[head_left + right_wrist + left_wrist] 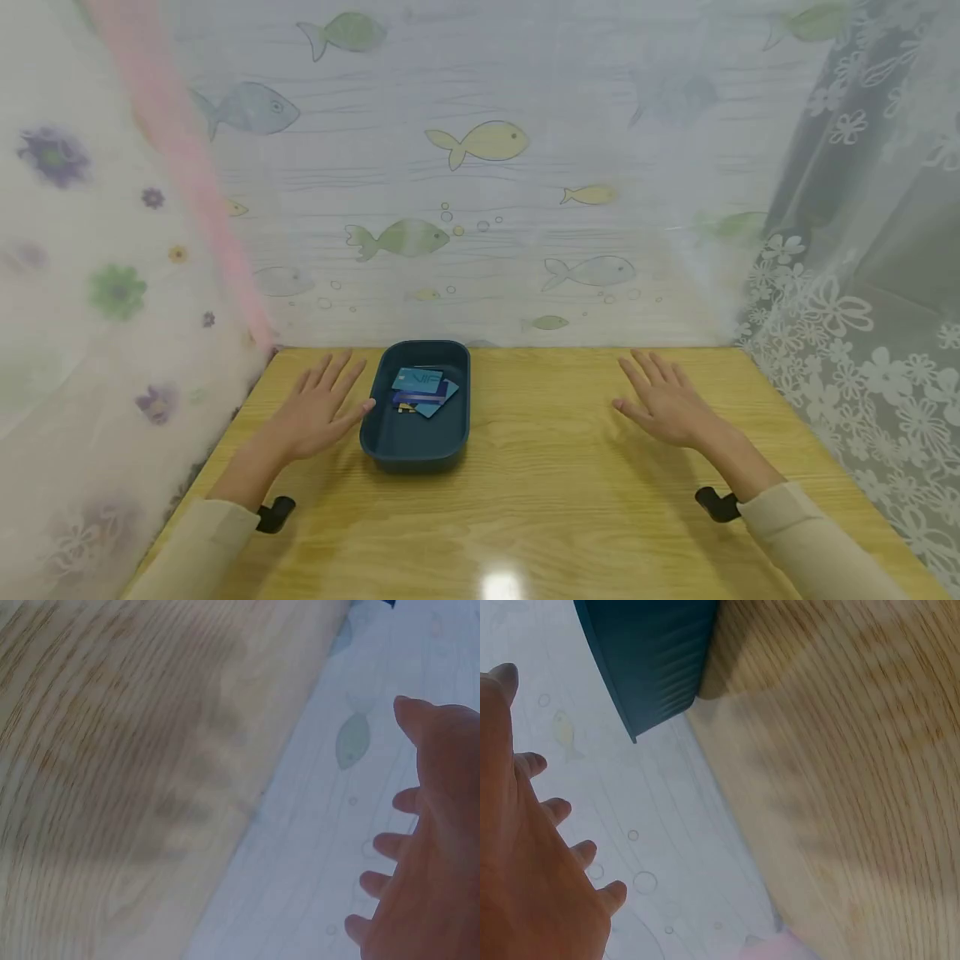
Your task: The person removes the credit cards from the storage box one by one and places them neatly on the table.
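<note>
A dark blue-green plastic tray (416, 440) with rounded corners stands on the table, left of the middle. Several cards lie overlapped inside it; the top one is a light blue VIP card (417, 380). My left hand (318, 417) hovers just left of the tray, fingers spread and straight, its thumb close to the rim; whether it touches cannot be told from the head view. In the left wrist view the tray's ribbed side (656, 660) appears apart from the hand. My right hand (667, 408) is over the table's right part, fingers extended, holding nothing.
The table (540, 483) has a light wood grain. A curtain with printed fish (491, 142) closes off its far edge. Flowered sheer fabric hangs on the left (82, 333) and right (885, 375) sides.
</note>
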The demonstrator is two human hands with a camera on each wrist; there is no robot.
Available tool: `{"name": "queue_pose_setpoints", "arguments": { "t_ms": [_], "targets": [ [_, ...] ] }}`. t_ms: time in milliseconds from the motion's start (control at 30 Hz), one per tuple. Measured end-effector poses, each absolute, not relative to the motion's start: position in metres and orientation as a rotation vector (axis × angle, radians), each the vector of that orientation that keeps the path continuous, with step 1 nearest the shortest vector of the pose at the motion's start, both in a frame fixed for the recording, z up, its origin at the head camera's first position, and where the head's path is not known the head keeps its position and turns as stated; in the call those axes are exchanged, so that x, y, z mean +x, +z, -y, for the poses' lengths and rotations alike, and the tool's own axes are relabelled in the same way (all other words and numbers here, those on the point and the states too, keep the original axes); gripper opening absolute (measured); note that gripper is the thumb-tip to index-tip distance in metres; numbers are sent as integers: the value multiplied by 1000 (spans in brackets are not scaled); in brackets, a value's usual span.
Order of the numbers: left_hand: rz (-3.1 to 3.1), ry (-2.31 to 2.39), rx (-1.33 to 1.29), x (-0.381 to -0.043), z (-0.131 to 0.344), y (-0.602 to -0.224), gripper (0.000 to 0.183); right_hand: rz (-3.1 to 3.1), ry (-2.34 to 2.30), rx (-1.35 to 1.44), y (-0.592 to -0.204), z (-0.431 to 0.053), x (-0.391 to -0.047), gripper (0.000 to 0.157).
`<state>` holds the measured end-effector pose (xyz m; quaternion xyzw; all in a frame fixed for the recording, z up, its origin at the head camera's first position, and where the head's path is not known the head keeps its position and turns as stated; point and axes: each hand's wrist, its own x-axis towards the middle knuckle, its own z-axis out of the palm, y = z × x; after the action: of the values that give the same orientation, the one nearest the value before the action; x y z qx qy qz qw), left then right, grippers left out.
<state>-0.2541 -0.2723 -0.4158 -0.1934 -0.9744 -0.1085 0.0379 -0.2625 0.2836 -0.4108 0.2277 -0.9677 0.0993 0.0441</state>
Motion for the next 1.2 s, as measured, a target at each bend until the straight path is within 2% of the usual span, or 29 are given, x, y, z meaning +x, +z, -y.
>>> {"name": "queue_pose_setpoints", "arguments": {
  "t_ms": [1200],
  "targets": [
    [2988, -581, -688, -231, 254, -429, 86, 2757, 537, 1079, -410, -197, -264, 70]
  ]
}}
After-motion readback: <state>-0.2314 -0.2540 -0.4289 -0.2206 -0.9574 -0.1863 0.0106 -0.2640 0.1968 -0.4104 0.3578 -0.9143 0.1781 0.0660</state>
